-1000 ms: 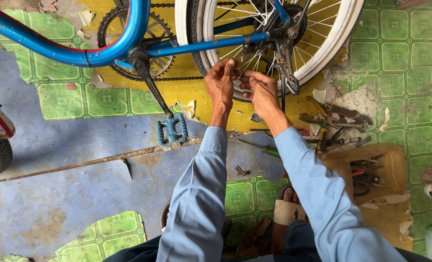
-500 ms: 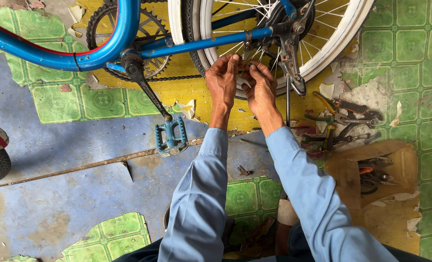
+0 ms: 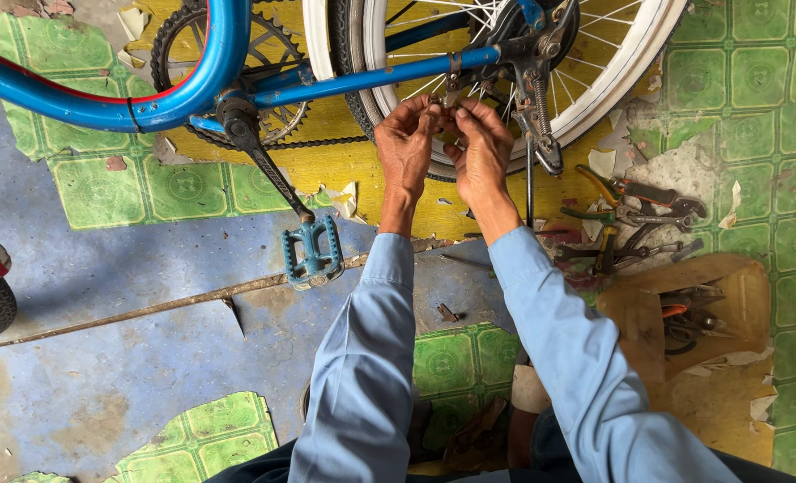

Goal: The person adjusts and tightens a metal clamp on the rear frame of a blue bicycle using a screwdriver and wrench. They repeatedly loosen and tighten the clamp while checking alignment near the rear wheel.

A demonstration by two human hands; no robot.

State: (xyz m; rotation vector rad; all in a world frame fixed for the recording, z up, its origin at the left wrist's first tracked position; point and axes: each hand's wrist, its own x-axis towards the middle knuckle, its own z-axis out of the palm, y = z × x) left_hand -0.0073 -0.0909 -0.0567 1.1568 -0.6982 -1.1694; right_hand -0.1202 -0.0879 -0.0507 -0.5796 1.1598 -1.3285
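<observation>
On worn tile floor [image 3: 756, 80]: blue bike [image 3: 174, 89].

A flattened brown cardboard box [image 3: 684, 304] lies on the floor at right, holding tools.

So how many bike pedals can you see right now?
1: a blue pedal on the crank's end, on the floor left of the left hand. The opposite pedal may be hidden.

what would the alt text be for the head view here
Seen from above, a person in light blue sleeves works with both hands, left hand and right hand, at the rear wheel of a blue bike, fingertips together by the chainstay. A blue pedal hangs over the worn floor; pliers lie to the right.
</observation>
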